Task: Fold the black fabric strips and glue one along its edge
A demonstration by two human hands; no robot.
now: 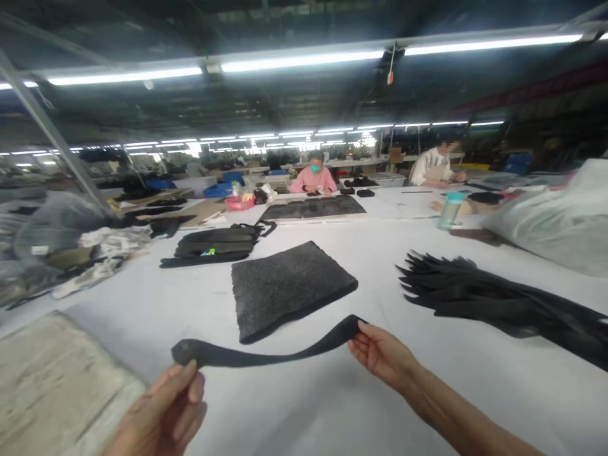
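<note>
A long black fabric strip (266, 360) hangs between my two hands, sagging a little in the middle above the white table. My left hand (164, 408) pinches its left end between thumb and fingers. The right end, raised higher, is gripped by the fingers of my right hand (380, 354). Just beyond the strip lies a dark grey, felt-like rectangular pad (289, 285) with a ragged left edge. A bundle of loose black strips (484, 291) spreads across the table on the right.
Black folded pieces (213, 244) lie farther back on the left. A pale slab (57, 380) occupies the near left corner. A teal bottle (449, 210) and a large whitish plastic bag (565, 215) stand at right. A person in pink (313, 180) and another person (434, 166) work across the table.
</note>
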